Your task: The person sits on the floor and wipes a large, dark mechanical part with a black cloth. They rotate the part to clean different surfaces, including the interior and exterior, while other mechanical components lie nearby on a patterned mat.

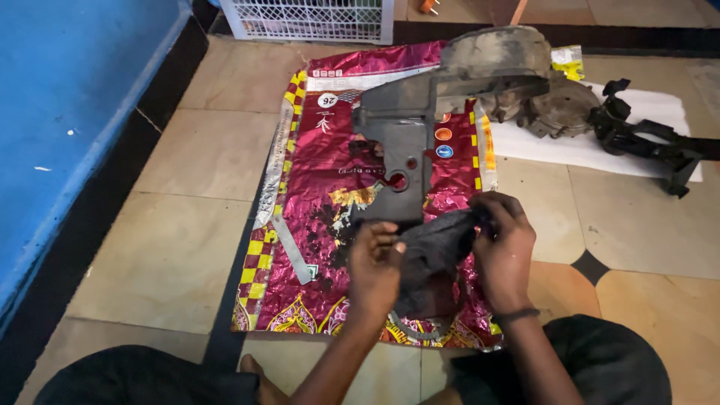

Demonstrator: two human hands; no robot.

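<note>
Both hands, left hand (373, 264) and right hand (504, 241), clasp a dark rag (433, 251) (grip closed) just below the still-grimy plate (401, 161).

Dim indoor light, brightest at upper right. Glare on crinkled magenta foil sack (352, 187). Beige floor tiles (187, 240) evenly lit; soft shadows. Slight motion blur on hands; edges bowed.

Left hand (375, 264) and right hand (504, 247) gripping dark rag (435, 251) over red sack (315, 195). Grey panel (405, 150) lying beyond; black bracket (645, 139) sitting far right; white basket (311, 19) standing far.
</note>
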